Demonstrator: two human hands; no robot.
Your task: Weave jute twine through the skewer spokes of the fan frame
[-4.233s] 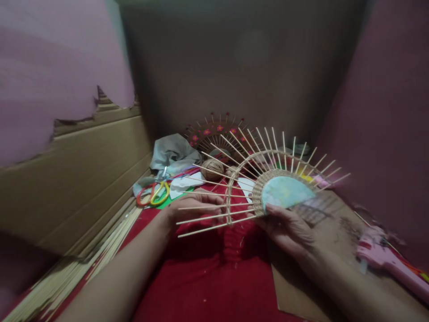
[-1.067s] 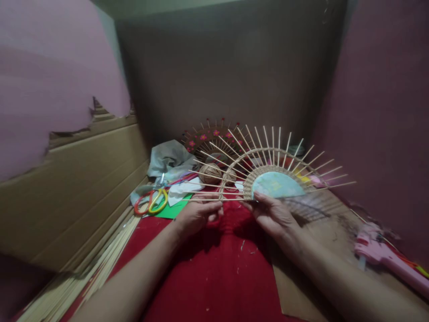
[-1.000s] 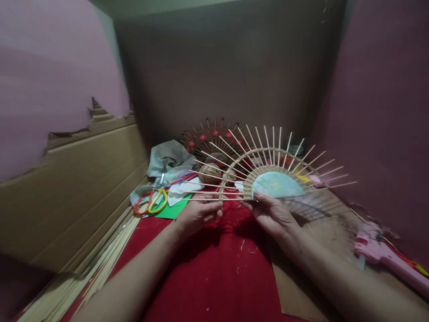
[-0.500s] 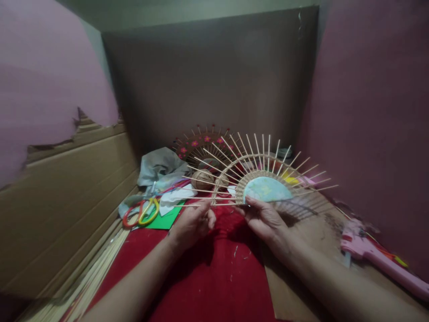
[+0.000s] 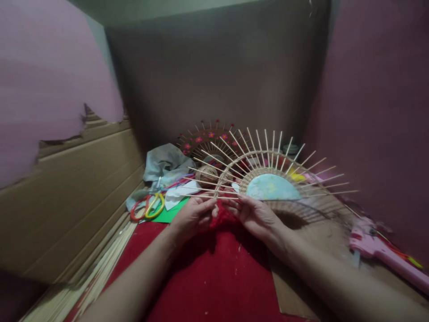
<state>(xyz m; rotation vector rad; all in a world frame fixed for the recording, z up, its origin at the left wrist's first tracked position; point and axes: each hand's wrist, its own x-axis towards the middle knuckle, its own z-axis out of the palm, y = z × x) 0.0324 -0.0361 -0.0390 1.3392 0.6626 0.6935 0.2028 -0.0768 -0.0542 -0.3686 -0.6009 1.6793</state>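
A half-round woven fan (image 5: 274,187) with thin sticks spreading from it stands upright over the red cloth (image 5: 214,277). Its middle is a pale blue patch edged by tight weaving, and a thin braided band (image 5: 234,162) crosses the sticks farther out. My right hand (image 5: 260,220) grips the fan at the lower left of the patch, thumb in front. At the band's left end, my left hand (image 5: 191,217) pinches with thumb and forefinger by the lowest sticks. Whatever strand lies between those fingertips is too small to see.
Behind the fan are a ball of twine (image 5: 206,175) and a flowered fan (image 5: 198,139). Scissors (image 5: 154,206) lie on green paper (image 5: 169,216) at left, near long loose sticks (image 5: 90,268). A pink glue gun (image 5: 368,241) rests on the brown board (image 5: 295,286) at right.
My left hand has come up to the band's end and its fingers now pinch there. My right hand still holds the fan, which has turned slightly. The whole view has shifted a little.
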